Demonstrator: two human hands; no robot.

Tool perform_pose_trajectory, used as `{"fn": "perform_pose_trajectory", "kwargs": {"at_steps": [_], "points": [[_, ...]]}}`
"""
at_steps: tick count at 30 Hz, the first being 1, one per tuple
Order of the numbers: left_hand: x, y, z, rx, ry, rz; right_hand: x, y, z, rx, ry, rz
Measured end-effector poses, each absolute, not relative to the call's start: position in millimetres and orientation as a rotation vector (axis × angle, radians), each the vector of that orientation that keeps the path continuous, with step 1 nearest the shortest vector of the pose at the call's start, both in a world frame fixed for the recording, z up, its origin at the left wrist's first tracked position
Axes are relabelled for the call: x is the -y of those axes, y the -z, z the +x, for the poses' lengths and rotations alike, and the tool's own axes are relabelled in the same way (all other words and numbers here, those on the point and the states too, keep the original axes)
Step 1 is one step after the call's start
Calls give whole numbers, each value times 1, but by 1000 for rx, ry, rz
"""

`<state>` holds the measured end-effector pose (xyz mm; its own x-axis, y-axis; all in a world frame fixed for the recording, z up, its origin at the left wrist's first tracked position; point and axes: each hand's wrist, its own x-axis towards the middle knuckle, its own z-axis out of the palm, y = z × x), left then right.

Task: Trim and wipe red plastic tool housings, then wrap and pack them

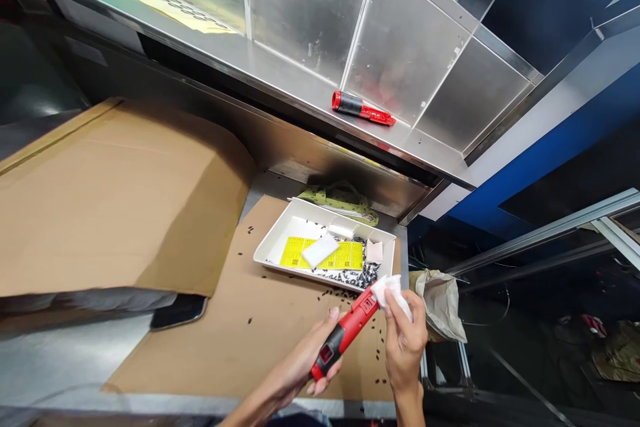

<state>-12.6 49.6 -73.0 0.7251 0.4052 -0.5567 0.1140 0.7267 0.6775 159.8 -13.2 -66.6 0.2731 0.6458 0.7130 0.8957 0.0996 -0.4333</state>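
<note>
My left hand [323,347] is wrapped round the dark grip of a red and black handheld tool [347,333], which points up and to the right. A small dark window shows near its lower end. In my right hand [407,340] a white cloth or wipe [393,292] is pinched, pressed against the tool's upper end and hiding its tip. Just beyond my hands a white tray [273,240] holds small black pieces, a yellow printed sheet [353,255], a white pad [320,251] and a pale pink pad [374,251].
Cardboard [225,347] covers the bench, with small black bits scattered on it. A large cardboard box [115,193] stands at left. Another red and black part [363,108] lies on the metal shelf [280,77]. A green patterned pouch [340,202] sits behind the tray; a paper bag [440,303] hangs at right.
</note>
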Motion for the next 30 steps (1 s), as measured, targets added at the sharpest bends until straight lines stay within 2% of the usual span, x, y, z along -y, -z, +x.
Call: {"fn": "perform_pose_trajectory", "kwargs": {"at_steps": [9,15,20,24,27,30], "points": [[-47,96,-3,-786,-222,942,-8,58,186,1637,280,-1688],[-58,101,-50,-877,-384,681,-58,115,227,1595,25,-2051],[-40,107,-76,-869,-451,458,-92,153,212,1608,-59,-2084],[-30,109,-81,-845,-474,426,-8,161,215,1359,60,-2083],[-24,105,-84,-815,-468,489,105,196,217,911,72,-2159],[-16,100,-87,-794,-470,556,194,253,197,690,-295,-2340]]}}
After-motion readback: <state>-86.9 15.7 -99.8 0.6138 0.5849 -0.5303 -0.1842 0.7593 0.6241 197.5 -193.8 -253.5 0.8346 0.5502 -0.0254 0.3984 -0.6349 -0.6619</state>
